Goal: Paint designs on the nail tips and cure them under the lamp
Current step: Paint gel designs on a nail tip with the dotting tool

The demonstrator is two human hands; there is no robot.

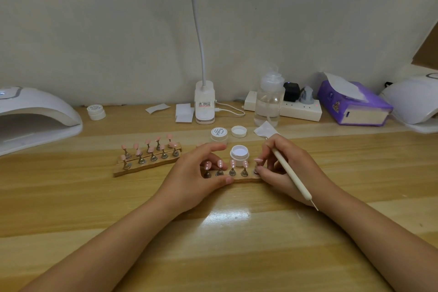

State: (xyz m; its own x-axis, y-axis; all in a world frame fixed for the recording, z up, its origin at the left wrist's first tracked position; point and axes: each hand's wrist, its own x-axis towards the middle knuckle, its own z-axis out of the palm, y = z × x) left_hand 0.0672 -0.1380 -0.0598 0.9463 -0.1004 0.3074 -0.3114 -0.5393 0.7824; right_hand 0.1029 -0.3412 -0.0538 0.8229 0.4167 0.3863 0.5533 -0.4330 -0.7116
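The left hand (196,173) curls around the left end of a small wooden strip (246,179), its thumb pressed on the near edge. Five pink nail tips (233,163) stand on little metal stands along the strip; four of them have white dots. The right hand (288,168) grips a white dotting pen (290,174), and its fingers (260,168) pinch the last stand at the right end.

An open pot of white gel (239,154) sits just behind the strip, touching close. Its lid (239,131) and a shut pot (219,134) lie farther back. A second rack of pink tips (148,157) sits to the left, apart.

One curing lamp (33,117) sits at the bench's (213,244) left edge, another (414,102) at the right. The near bench is open wood between the arms.
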